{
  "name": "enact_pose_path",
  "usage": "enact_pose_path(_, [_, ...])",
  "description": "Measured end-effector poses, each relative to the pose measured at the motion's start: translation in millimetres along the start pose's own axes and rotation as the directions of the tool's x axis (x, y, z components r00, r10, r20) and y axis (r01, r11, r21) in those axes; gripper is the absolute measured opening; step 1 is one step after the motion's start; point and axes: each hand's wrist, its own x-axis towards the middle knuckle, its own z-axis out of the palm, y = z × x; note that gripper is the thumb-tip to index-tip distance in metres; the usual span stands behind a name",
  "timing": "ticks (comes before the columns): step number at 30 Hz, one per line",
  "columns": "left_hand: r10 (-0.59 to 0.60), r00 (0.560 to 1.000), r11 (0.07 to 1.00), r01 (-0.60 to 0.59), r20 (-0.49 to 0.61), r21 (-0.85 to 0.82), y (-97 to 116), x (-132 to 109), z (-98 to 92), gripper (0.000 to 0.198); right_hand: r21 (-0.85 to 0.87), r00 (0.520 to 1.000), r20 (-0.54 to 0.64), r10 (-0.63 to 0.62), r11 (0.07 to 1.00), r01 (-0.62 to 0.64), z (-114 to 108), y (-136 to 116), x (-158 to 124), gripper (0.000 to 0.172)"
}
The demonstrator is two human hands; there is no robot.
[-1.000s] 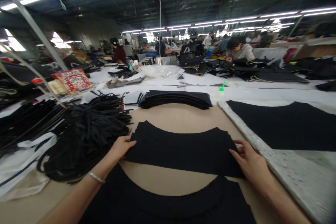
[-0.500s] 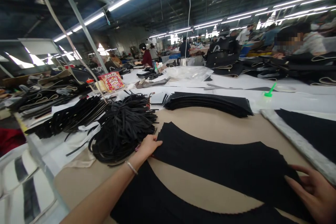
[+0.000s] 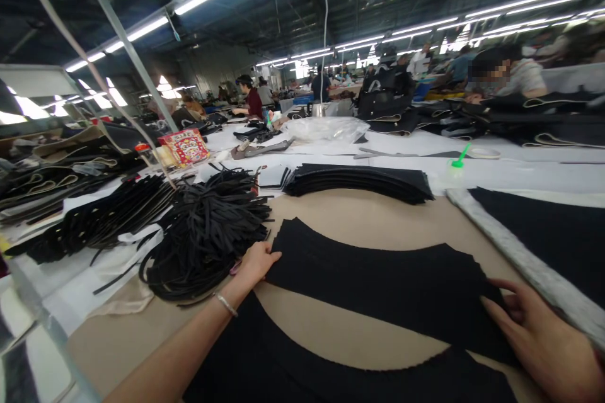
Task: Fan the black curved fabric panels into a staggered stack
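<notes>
Black panel (image 3: 378, 283) lies between both hands (image 3: 258, 262) (image 3: 543, 334).

The beige board (image 3: 312, 321) carries a curved black piece (image 3: 331, 384), a heap of black strips (image 3: 208, 220) and, apparently, a black panel (image 3: 368, 283). On the white surface (image 3: 534, 173) behind stands one green-tipped bottle (image 3: 456, 170).

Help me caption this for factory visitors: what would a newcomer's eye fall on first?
Probably the wide black piece in the foreground, with the left hand and right hand at its ends. Next, the shaggy heap of black strips just left of it. Farther back, the red box at left adds bright colour.
</notes>
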Motion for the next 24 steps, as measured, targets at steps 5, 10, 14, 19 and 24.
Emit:
enact_pose_path(5, [0.066, 0.998, 0.991, -0.066, 0.010, 0.118, 4.0, 0.0, -3.3, 0.032, -0.012, 0.996, 0.033, 0.082, 0.997, -0.082, -17.6, -42.5, -7.3, 0.047])
enact_pose_path(10, [0.096, 0.995, 0.941, -0.088, -0.007, 0.325, 5.8, -1.2, -4.6, 0.029, -0.049, 0.997, 0.040, 0.066, 0.997, -0.064, -20.7, -46.6, -11.1, 0.040])
enact_pose_path(14, [0.098, 0.987, 0.904, -0.033, -0.131, 0.426, 9.2, -16.8, -5.6, 0.037, -0.038, 0.998, 0.030, 0.056, 0.998, -0.054, -21.6, -47.4, -13.4, 0.037])
enact_pose_path(19, [0.498, 0.842, 0.843, -0.415, -0.206, 0.343, 10.3, -28.7, 6.5, 0.036, -0.029, 0.998, 0.028, 0.050, 0.998, -0.050, -20.2, -46.4, -13.7, 0.036])
enact_pose_path(24, [0.686, 0.725, 0.717, -0.657, -0.064, 0.234, 10.8, -28.7, 23.5, 0.031, -0.034, 0.999, 0.026, 0.036, 0.999, -0.036, -19.1, -43.7, -13.0, 0.034])
